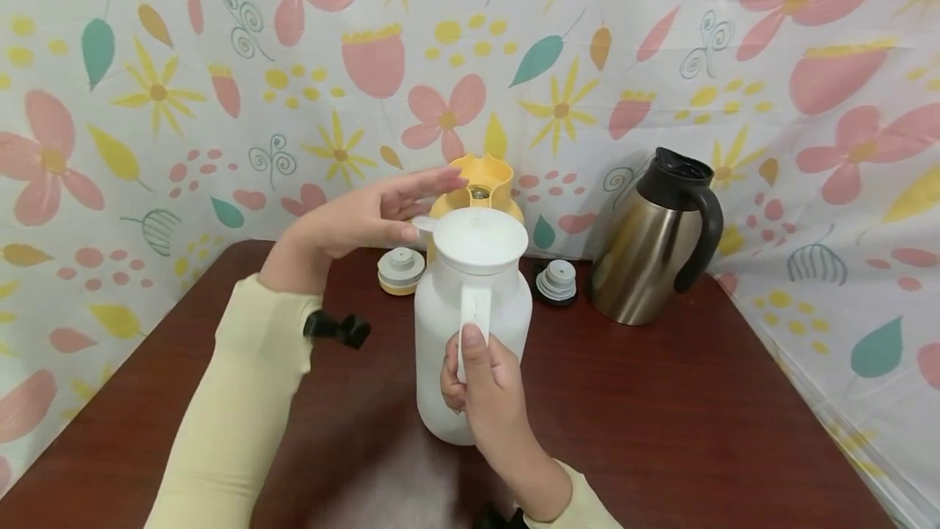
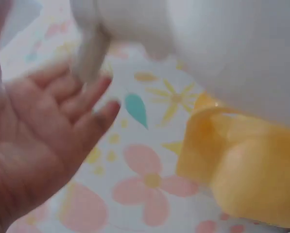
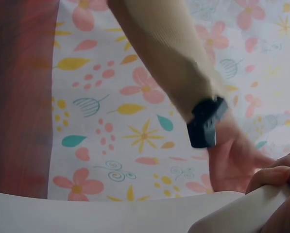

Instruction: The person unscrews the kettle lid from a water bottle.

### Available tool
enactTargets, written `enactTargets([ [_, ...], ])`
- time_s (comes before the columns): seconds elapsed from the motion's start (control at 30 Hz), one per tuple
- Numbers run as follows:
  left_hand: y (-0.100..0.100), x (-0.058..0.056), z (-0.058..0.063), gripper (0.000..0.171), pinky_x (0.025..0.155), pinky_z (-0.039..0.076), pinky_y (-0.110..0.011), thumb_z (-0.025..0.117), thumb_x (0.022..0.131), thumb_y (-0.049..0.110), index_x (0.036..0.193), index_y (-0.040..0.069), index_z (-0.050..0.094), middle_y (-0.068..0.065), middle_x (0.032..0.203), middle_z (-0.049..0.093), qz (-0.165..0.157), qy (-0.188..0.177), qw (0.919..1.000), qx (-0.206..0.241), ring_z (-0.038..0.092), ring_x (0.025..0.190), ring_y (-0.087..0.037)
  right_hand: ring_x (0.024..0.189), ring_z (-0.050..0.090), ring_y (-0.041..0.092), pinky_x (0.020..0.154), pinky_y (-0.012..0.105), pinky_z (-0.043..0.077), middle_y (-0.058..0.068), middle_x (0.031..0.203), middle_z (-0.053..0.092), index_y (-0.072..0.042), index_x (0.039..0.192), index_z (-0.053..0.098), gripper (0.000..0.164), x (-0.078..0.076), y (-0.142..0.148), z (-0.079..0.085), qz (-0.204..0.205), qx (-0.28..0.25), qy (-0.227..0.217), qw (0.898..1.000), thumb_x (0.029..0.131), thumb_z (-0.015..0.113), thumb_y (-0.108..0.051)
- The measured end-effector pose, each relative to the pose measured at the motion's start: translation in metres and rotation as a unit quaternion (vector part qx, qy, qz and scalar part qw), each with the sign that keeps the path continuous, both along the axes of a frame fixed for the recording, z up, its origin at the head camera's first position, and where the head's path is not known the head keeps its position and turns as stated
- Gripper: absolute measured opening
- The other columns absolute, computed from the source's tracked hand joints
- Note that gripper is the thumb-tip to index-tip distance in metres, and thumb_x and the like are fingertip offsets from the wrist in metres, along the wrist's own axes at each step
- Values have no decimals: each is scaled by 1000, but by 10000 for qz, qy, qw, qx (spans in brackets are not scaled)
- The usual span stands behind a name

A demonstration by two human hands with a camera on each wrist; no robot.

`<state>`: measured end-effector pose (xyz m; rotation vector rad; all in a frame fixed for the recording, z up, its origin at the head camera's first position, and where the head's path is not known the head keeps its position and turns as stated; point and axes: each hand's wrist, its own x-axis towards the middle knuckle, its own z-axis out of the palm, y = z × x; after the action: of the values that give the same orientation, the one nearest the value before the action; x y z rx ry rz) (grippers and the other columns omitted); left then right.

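Note:
A white vacuum jug [image 1: 441, 349] with a round white lid [image 1: 477, 239] is in the middle of the head view, its handle facing me. My right hand [image 1: 488, 386] grips that handle, thumb lying along it; the right wrist view catches its fingers [image 3: 271, 177] curled around the handle. At the jug's left, my left hand [image 1: 352, 215] is beside the small white spout [image 1: 423, 224]. Its palm and loosely extended fingers show in the left wrist view. Behind the white jug stands a yellow jug [image 1: 502, 176], its top uncovered and its body mostly hidden.
A white stopper with a yellow rim [image 1: 401, 272] lies at the back left of the brown table [image 1: 661, 423]. Right of the white jug lies a white stopper with a black base [image 1: 556, 282]. A steel jug with black handle [image 1: 639, 260] stands near the floral backdrop [image 1: 455, 39].

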<state>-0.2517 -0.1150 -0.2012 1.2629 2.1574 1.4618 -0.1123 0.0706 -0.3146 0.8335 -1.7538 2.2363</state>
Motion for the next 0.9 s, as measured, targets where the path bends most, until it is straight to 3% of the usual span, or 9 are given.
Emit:
enactTargets([
  [0.1,0,-26,0,125,130,17,-53,81,77,63,162,-3,17,-21,171,16,-935,-386,9948,-150,15,161,-36,43,29,12,41,25,28,19,51,26,9,76,37,54,1,1,-1,38,29,-102,9999,114,32,-30],
  [0.2,10,-41,-3,126,125,30,-41,83,75,61,162,-1,18,-16,172,18,-1403,-567,9878,-367,25,158,-30,43,30,11,41,24,28,19,51,26,9,76,37,54,1,1,-1,1,64,-117,9999,113,32,-31],
  [0.33,25,-49,-14,124,118,39,-30,86,77,54,163,0,15,-4,169,29,-2126,-1089,9710,-116,40,149,-14,43,31,9,42,23,29,19,51,26,9,76,37,55,1,2,-1,-52,80,-101,9999,113,33,-31],
  [0.43,29,-47,-21,125,115,42,-28,86,77,51,163,0,11,4,159,43,-2254,-1396,9641,112,48,140,-8,44,31,6,42,23,29,20,51,26,9,76,37,56,1,1,-1,-32,61,-117,9999,113,33,-32],
  [0.6,25,-30,-25,131,106,47,-24,88,72,56,163,-1,14,-1,147,54,-1355,-1470,9795,251,57,127,-6,45,32,5,42,21,29,20,51,26,9,75,37,56,1,0,-1,-83,47,-144,9999,113,33,-32],
  [0.73,29,-4,-28,133,101,48,-22,89,65,64,162,2,22,-14,148,53,-284,-1413,9882,517,59,120,-7,44,31,7,42,21,29,19,52,27,9,75,37,54,1,0,-1,-132,69,-118,9998,113,33,-30],
  [0.83,33,22,-28,120,100,47,-23,88,71,59,161,7,29,-15,150,52,731,-1316,9863,673,57,123,-11,43,30,10,41,22,28,19,52,27,8,76,38,54,1,1,0,-115,94,-82,9999,114,32,-29],
  [0.9,39,39,-27,103,102,47,-28,84,79,45,161,9,33,-16,151,51,1348,-1258,9798,774,55,127,-17,43,30,11,41,23,28,19,52,27,8,76,38,53,1,1,0,-106,89,-60,9999,114,32,-29],
])
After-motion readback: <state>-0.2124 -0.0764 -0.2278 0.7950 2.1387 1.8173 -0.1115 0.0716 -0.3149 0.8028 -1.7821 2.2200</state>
